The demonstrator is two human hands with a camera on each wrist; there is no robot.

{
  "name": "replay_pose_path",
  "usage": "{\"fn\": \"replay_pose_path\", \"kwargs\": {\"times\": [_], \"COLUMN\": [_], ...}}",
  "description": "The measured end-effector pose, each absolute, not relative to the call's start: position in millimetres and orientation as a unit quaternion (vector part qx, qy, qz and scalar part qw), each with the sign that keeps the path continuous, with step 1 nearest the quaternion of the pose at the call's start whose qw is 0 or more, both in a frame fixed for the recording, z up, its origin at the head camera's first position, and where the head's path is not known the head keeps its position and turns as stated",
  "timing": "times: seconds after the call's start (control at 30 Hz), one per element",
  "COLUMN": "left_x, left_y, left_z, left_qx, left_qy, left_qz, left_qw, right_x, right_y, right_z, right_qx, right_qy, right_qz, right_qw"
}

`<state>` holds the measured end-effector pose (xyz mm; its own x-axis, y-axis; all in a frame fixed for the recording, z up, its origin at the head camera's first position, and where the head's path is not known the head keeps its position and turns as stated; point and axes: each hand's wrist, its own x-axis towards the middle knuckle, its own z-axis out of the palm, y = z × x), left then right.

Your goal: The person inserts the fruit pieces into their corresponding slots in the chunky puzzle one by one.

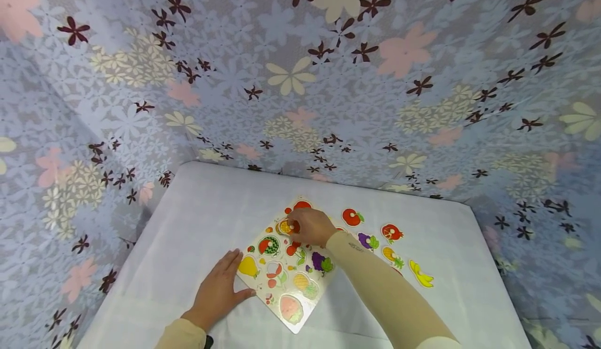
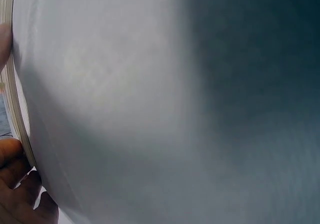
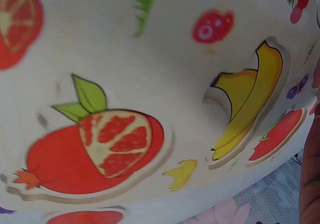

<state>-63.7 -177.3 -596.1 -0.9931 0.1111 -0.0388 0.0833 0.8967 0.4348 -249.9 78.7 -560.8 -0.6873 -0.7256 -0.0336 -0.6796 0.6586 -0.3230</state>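
A fruit puzzle board (image 1: 281, 307) lies turned cornerwise on the white table. My right hand (image 1: 312, 226) is over its upper part and pinches an orange piece (image 1: 284, 227) at its slot; the fingertips partly hide it. My left hand (image 1: 218, 289) rests at the board's left corner, fingers extended and thumb against the lower-left edge. A watermelon piece (image 1: 268, 245), a yellow pear (image 1: 249, 266) and purple grapes (image 1: 321, 262) show on the board. In the right wrist view, a pomegranate picture (image 3: 65, 159) and a banana picture (image 3: 245, 99) appear close up.
Right of the board lie loose pieces: an apple (image 1: 351, 217), a pomegranate (image 1: 392, 232), grapes (image 1: 368, 240), a pineapple (image 1: 391, 255) and bananas (image 1: 420, 274). My right forearm passes over the board's right side and partly covers another red piece. Flowered cloth (image 1: 291, 104) surrounds the table.
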Motion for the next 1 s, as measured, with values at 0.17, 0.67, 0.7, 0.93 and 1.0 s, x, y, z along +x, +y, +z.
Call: {"fn": "replay_pose_path", "kwargs": {"times": [0.17,0.67,0.7,0.93,1.0], "left_x": [-64,-62,-62,-62,-62], "left_y": [-177,-177,-177,-177,-177], "left_z": [-596,-593,-593,-592,-592], "left_qx": [0.057,0.058,0.058,0.056,0.057], "left_qy": [0.974,0.975,0.975,0.973,0.973], "left_qz": [0.220,0.216,0.216,0.221,0.221], "left_qw": [0.023,0.018,0.019,0.024,0.023], "right_x": [-253,-254,-254,-253,-253], "right_y": [75,68,68,68,67], "right_z": [-564,-569,-569,-570,-568], "right_qx": [-0.387,-0.397,-0.397,-0.393,-0.393], "right_qy": [0.909,0.909,0.909,0.911,0.910], "right_qz": [-0.133,-0.096,-0.097,-0.095,-0.098], "right_qw": [0.085,0.078,0.078,0.081,0.084]}}
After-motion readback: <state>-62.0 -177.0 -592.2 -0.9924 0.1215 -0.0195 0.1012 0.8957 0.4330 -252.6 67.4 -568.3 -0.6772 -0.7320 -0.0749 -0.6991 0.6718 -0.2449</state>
